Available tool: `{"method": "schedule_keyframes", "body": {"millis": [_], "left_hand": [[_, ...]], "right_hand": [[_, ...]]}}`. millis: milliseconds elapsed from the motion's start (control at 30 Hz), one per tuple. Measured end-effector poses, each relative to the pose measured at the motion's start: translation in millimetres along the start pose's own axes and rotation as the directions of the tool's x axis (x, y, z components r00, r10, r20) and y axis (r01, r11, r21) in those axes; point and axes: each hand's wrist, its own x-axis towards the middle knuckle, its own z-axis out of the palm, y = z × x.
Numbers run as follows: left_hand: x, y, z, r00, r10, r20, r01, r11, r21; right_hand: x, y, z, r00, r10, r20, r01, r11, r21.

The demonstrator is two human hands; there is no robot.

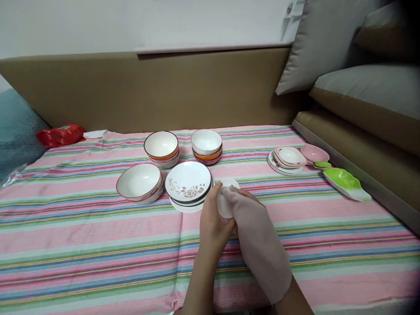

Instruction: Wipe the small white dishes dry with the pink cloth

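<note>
Over the striped cloth (98, 227), left hand (213, 223) grips a small dish (226, 199); cloth-wrapped right hand (252, 218) presses it.

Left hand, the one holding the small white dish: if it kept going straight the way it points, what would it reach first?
Probably the floral plate. The left hand points up and slightly left across the striped cloth, and that plate's stack lies just beyond its fingertips. Depth is hard to judge.

Red bag (61, 134), green dish (346, 183), grey cushions (323, 41) beyond.
</note>
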Motion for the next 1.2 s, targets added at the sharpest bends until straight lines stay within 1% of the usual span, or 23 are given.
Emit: {"method": "schedule_keyframes", "body": {"millis": [100, 200, 267, 333, 367, 433, 500, 533, 600, 700, 800, 933, 1100, 1200], "left_hand": [[1, -3, 2, 0.999, 0.045, 0.005, -0.044, 0.999, -0.001], [3, -6, 1, 0.994, 0.103, 0.030, -0.104, 0.994, 0.021], [5, -7, 1, 0.990, 0.118, 0.077, -0.122, 0.991, 0.051], [6, -6, 1, 0.989, 0.093, 0.115, -0.102, 0.992, 0.077], [7, -6, 2, 0.990, 0.077, 0.120, -0.087, 0.993, 0.081], [8, -6, 2, 0.993, 0.061, 0.104, -0.068, 0.995, 0.069], [10, -6, 3, 0.997, 0.047, 0.066, -0.051, 0.998, 0.047], [11, -6, 3, 0.998, 0.040, 0.046, -0.042, 0.998, 0.039], [12, -6, 3, 0.999, 0.033, 0.019, -0.034, 0.999, 0.034], [14, -7, 2, 0.998, 0.065, 0.017, -0.066, 0.998, 0.025], [14, -7, 0, 0.993, 0.106, 0.042, -0.107, 0.994, 0.008], [14, -6, -1, 0.987, 0.140, 0.082, -0.140, 0.990, -0.005], [13, -5, 3, 0.965, 0.203, 0.165, -0.194, 0.979, -0.068], [13, -4, 5, 0.957, 0.227, 0.182, -0.213, 0.972, -0.095]], "right_hand": [[1, -5, -2, 1.000, 0.017, -0.006, -0.017, 0.999, 0.041], [7, 3, -6, 1.000, 0.027, -0.003, -0.027, 0.998, 0.048], [11, 12, -10, 0.997, 0.066, 0.032, -0.066, 0.998, 0.015], [15, 19, -15, 0.989, 0.113, 0.092, -0.110, 0.993, -0.041], [16, 20, -17, 0.987, 0.106, 0.117, -0.098, 0.993, -0.072], [16, 19, -19, 0.991, 0.003, 0.136, 0.012, 0.994, -0.112], [14, 16, -20, 0.992, -0.070, 0.108, 0.080, 0.993, -0.090], [13, 15, -20, 0.995, -0.063, 0.081, 0.067, 0.996, -0.055], [13, 14, -20, 1.000, -0.006, 0.024, 0.006, 1.000, 0.020], [15, 14, -24, 0.999, 0.047, -0.013, -0.046, 0.999, 0.019], [17, 12, -27, 0.998, 0.070, -0.004, -0.070, 0.997, -0.013], [17, 8, -28, 0.996, 0.085, 0.029, -0.087, 0.995, 0.056], [18, 10, -29, 0.996, 0.006, 0.089, -0.003, 1.000, -0.031], [18, 13, -30, 0.998, 0.009, 0.067, -0.006, 0.999, -0.042]]}}
